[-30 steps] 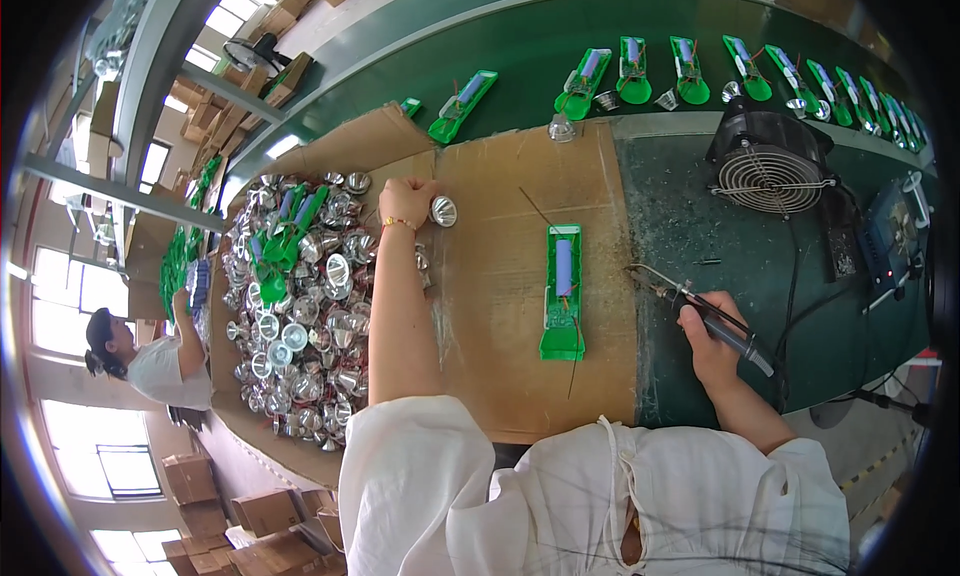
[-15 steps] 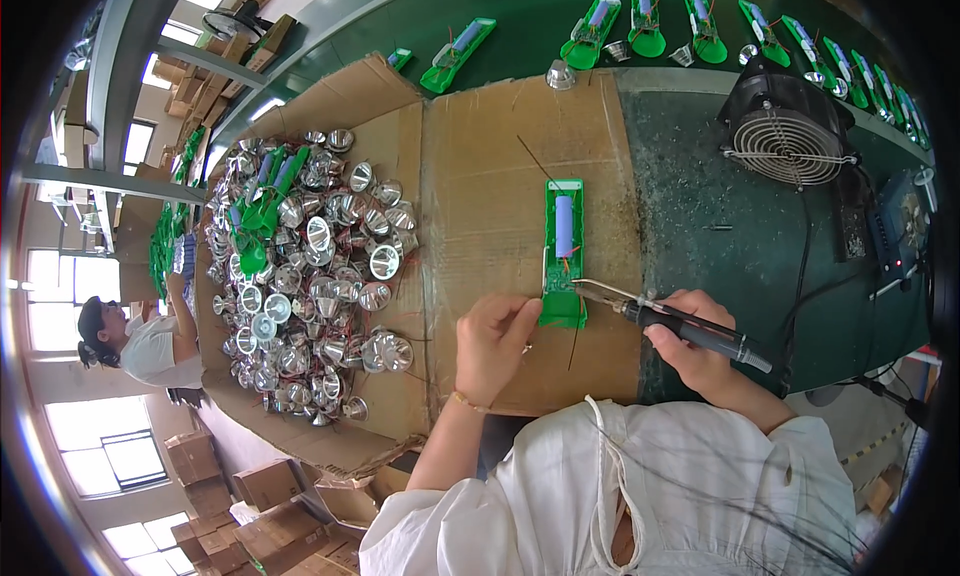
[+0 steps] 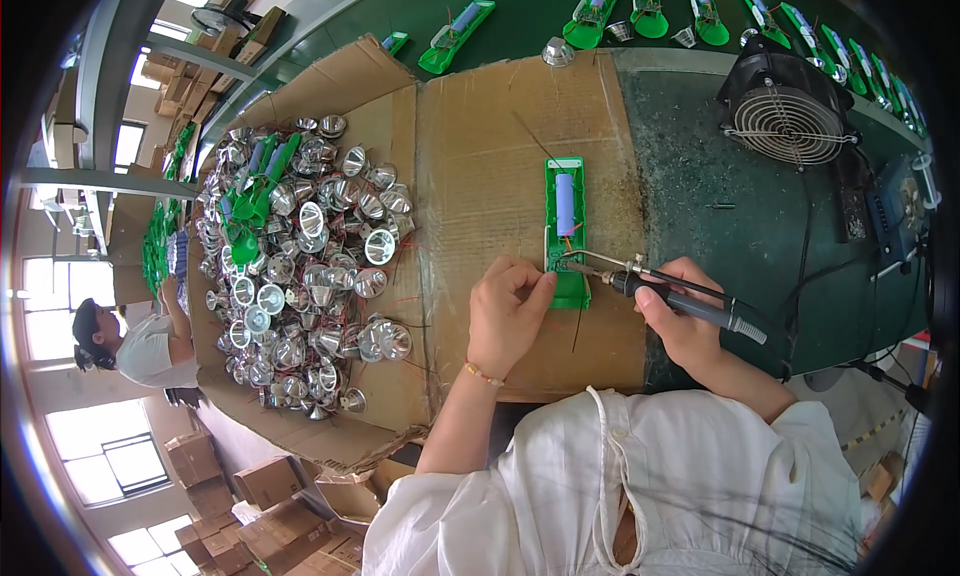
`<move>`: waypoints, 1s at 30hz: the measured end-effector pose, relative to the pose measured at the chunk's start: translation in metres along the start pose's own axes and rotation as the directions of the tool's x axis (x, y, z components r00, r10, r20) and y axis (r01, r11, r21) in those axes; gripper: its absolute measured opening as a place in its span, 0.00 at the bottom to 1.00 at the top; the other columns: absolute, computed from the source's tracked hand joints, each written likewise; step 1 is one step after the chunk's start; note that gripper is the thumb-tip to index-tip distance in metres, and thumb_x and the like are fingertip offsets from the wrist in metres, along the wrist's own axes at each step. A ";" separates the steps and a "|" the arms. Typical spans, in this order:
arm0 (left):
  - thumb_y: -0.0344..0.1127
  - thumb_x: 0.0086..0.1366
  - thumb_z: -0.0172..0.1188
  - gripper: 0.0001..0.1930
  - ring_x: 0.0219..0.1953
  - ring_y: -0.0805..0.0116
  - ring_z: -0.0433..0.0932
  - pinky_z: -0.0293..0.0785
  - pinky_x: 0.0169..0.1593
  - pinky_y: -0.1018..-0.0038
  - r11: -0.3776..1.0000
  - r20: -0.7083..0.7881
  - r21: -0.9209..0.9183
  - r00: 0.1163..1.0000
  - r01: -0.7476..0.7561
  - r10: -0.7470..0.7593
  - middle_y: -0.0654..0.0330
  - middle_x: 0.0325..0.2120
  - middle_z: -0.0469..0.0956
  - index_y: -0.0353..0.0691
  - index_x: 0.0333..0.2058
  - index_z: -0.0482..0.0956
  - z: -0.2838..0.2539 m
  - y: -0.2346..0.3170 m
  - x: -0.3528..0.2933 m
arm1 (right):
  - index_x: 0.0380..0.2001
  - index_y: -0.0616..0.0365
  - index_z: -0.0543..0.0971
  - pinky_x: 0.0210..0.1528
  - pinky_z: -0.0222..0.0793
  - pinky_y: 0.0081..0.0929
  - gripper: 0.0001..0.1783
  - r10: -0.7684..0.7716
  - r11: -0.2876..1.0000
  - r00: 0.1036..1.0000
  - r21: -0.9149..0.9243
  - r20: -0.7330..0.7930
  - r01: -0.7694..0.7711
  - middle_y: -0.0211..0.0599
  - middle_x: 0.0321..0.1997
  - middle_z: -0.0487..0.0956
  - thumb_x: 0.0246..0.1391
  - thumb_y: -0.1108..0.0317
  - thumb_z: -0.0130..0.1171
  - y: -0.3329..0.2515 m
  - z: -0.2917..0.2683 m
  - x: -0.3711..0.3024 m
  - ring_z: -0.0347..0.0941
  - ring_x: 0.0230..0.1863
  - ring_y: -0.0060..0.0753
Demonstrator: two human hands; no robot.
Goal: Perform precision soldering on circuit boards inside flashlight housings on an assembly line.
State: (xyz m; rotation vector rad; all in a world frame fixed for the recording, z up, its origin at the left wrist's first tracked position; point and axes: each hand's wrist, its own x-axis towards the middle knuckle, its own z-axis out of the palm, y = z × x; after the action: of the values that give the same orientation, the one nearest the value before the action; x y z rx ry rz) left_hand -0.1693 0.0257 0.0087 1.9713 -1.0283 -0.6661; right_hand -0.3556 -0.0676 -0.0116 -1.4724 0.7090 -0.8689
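Note:
A green flashlight-like plastic housing (image 3: 573,294) lies lengthwise before me on the cardboard, with a purple cylindrical battery (image 3: 565,204) in its upper part. Below the battery are red wires and a small circuit board. My right hand (image 3: 682,314) grips a soldering iron (image 3: 680,303) with a thin feed tube along it; its tip is over the board. At the housing's left edge my left hand (image 3: 512,311) is closed in a pinch, thumb and forefinger close to the tip. Whatever the pinch holds is too small to make out.
On the left, a cardboard box (image 3: 405,126) holds many silver reflector cups (image 3: 312,219) and several green housings. More housings line the far shelf. A black fan (image 3: 787,136) and a blue soldering station (image 3: 897,211) stand right. Another person (image 3: 140,344) works at far left.
The iron's tip has moved left and up onto the board, and my left hand has shifted right toward it. The whole view has tilted slightly; the housing looks a little higher.

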 end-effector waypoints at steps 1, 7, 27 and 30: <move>0.30 0.56 0.60 0.08 0.21 0.70 0.75 0.71 0.23 0.78 1.000 0.004 -0.008 1.000 0.005 -0.005 0.56 0.26 0.73 0.31 0.23 0.77 0.000 -0.002 0.001 | 0.28 0.63 0.72 0.21 0.62 0.13 0.07 -0.001 1.000 1.000 0.005 -0.004 0.001 0.29 0.19 0.75 0.49 0.72 0.60 0.001 0.000 0.001 0.67 0.20 0.12; 0.31 0.56 0.60 0.08 0.20 0.73 0.73 0.69 0.23 0.77 0.999 0.014 -0.038 0.999 0.037 -0.036 0.58 0.25 0.73 0.31 0.23 0.77 -0.001 -0.009 0.002 | 0.31 0.63 0.70 0.24 0.66 0.16 0.08 0.193 0.969 0.979 0.172 -0.062 -0.180 0.35 0.22 0.74 0.52 0.70 0.57 -0.003 0.002 -0.004 0.70 0.22 0.18; 0.27 0.47 0.66 0.05 0.34 0.63 0.72 0.69 0.36 0.71 0.822 0.005 0.322 0.869 -0.470 0.495 0.60 0.30 0.74 0.38 0.26 0.81 -0.021 -0.006 -0.015 | 0.31 0.62 0.72 0.25 0.63 0.13 0.09 0.120 0.988 0.991 0.104 -0.061 -0.113 0.31 0.23 0.76 0.51 0.69 0.60 0.002 -0.012 -0.009 0.68 0.23 0.13; 0.27 0.46 0.66 0.05 0.37 0.65 0.73 0.70 0.39 0.73 0.955 -0.065 0.145 0.961 -0.259 0.270 0.61 0.30 0.75 0.37 0.25 0.82 -0.008 -0.006 -0.015 | 0.30 0.62 0.72 0.24 0.63 0.13 0.09 0.069 0.993 0.995 0.101 -0.069 -0.062 0.31 0.22 0.76 0.51 0.69 0.60 0.002 -0.012 -0.010 0.68 0.23 0.13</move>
State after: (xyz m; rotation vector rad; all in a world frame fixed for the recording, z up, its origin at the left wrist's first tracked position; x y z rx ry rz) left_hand -0.1689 0.0435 0.0091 1.9108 -1.2855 -0.3713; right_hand -0.3711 -0.0658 -0.0144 -1.3287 0.7534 -0.8980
